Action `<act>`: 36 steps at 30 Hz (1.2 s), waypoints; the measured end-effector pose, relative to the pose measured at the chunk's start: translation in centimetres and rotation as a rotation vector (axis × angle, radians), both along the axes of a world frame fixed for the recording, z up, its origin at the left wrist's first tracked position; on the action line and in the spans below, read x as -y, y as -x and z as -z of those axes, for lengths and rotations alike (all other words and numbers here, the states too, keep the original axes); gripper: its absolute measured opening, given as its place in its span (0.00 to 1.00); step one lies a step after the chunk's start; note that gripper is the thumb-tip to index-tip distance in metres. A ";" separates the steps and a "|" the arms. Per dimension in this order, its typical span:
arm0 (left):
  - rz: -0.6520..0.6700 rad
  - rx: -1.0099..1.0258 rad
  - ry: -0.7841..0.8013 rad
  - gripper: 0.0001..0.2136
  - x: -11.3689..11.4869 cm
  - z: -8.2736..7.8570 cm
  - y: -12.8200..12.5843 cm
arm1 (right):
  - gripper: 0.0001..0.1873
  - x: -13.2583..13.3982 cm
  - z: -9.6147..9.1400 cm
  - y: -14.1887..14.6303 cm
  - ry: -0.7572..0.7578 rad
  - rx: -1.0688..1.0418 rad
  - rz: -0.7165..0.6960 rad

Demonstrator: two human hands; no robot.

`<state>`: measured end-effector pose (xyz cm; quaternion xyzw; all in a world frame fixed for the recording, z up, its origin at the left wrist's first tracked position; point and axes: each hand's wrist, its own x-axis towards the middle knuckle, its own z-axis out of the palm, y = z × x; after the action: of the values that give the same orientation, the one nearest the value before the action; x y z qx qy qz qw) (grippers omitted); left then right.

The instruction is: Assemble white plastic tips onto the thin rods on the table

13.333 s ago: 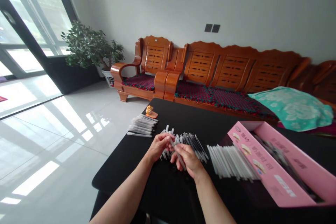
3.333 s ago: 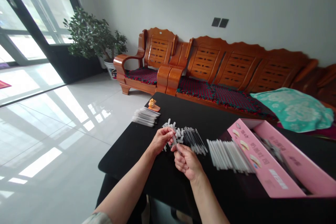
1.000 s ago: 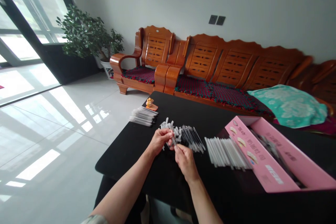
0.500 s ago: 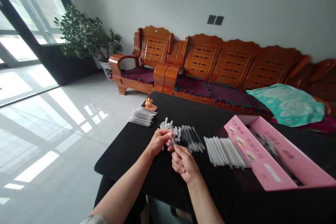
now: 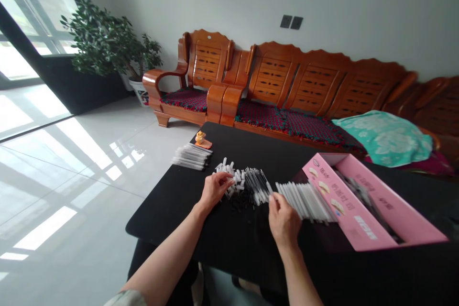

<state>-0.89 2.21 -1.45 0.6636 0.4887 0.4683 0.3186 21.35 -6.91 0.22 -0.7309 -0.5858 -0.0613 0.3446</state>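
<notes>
My left hand (image 5: 215, 189) is over a loose pile of small white pen caps (image 5: 226, 168), fingers curled and closed together; whatever lies between the fingertips is hidden. My right hand (image 5: 285, 220) pinches the white lower end of a dark pen refill (image 5: 266, 180), which points up and away. This refill is at the right edge of a row of similar dark refills (image 5: 255, 182) with pale ends. Close in front of the caps lie many tiny black parts (image 5: 244, 199). Just right of my right hand is a row of whitish pen barrels (image 5: 308, 201).
A bundle of whitish pens (image 5: 191, 157) lies at the black table's (image 5: 172, 210) left edge, beside a small orange figurine (image 5: 201, 138). At right stands an open pink box (image 5: 344, 210) with dark contents. Beyond the table is a wooden sofa (image 5: 279, 76) with a turquoise cloth (image 5: 385, 136).
My hands were together over the caps, fingers on a small pale piece. They have parted: the right moved right with a refill, the left stayed by the caps. The view shifted slightly.
</notes>
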 end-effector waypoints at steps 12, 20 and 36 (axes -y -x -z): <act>-0.019 -0.273 -0.199 0.06 0.0 1.0 -0.7 | 0.13 -2.7 1.4 -12.6 -0.108 0.543 0.252; -0.304 -0.198 -0.245 0.06 -0.5 0.2 1.1 | 0.11 -1.1 2.6 -5.4 -0.399 0.460 0.075; -0.308 -0.702 -0.072 0.11 -1.2 0.7 7.0 | 0.12 -1.1 3.6 -3.6 -0.386 0.461 -0.082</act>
<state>-7.93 3.45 -2.14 0.7134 0.6451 0.2717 0.0342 24.96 -5.84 -3.41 -0.5943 -0.6553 -0.3220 0.3373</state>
